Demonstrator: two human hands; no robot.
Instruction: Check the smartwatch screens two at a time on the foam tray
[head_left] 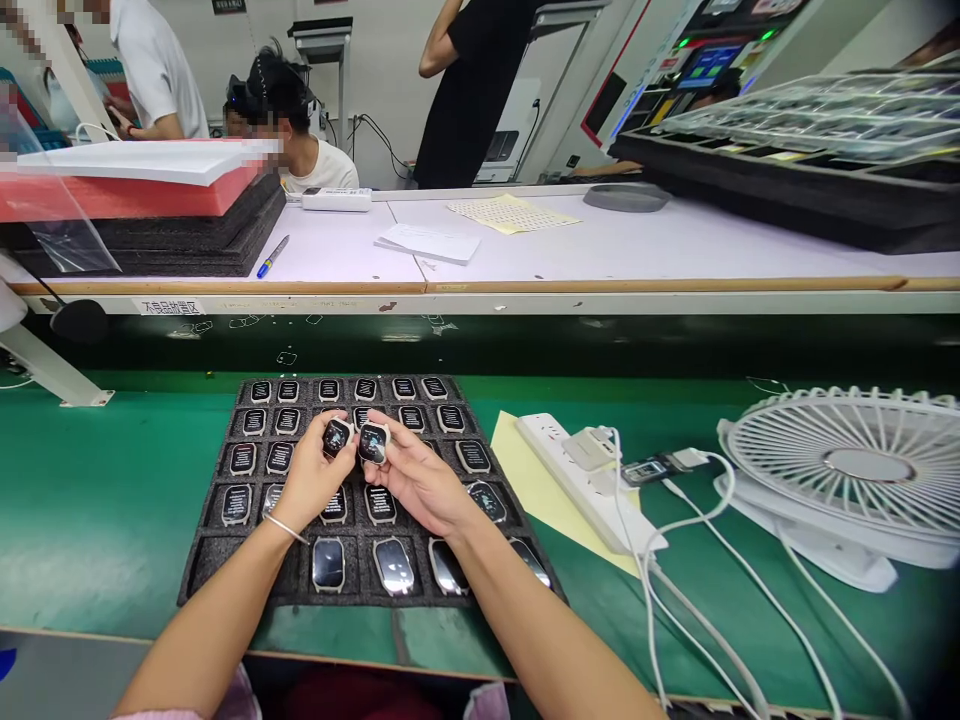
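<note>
My left hand [319, 470] is closed on a smartwatch body [337, 437] without a strap, its dark screen turned up. Right beside it, my right hand [420, 475] grips a second smartwatch body [373, 443] between thumb and fingers; its screen shows small light marks. Both are held above a black foam tray [214, 540] with rows of square pockets. Several more watch bodies sit in the pockets, many with lit white text. Those in the front row, such as one watch [328, 565], have dark, shiny screens. My hands and forearms hide some pockets.
Right of the tray, a white power strip [555, 450] with chargers and cables lies over yellow paper [510, 450]. A white fan [847, 470] stands farther right. A shelf [337, 250] behind carries foam stacks, papers and a pen [273, 256]. Other people are beyond it.
</note>
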